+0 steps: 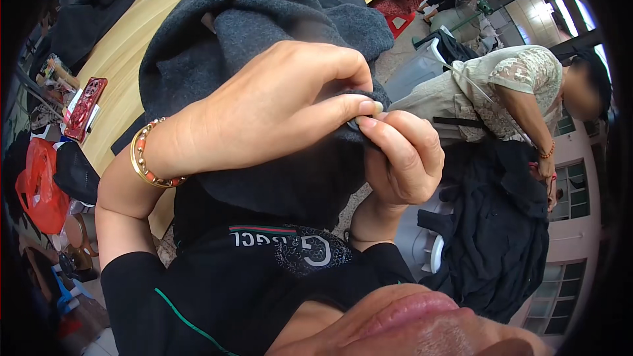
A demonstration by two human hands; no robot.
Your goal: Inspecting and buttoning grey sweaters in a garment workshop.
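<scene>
A thick dark grey woollen garment is bunched up in front of me, part of it over the table and part against my body. My left hand, with bracelets at the wrist, reaches across it and pinches its edge between thumb and fingers. My right hand meets it there, thumb and forefinger closed on the same edge. The two thumb tips nearly touch. Between them shows a small round grey piece, like a button; the fingers partly hide it.
A phone in a red case lies on the wooden table, with dark cloth farther back. A red plastic bag is at left. On the right, a co-worker in a pale lace top bends over dark garments.
</scene>
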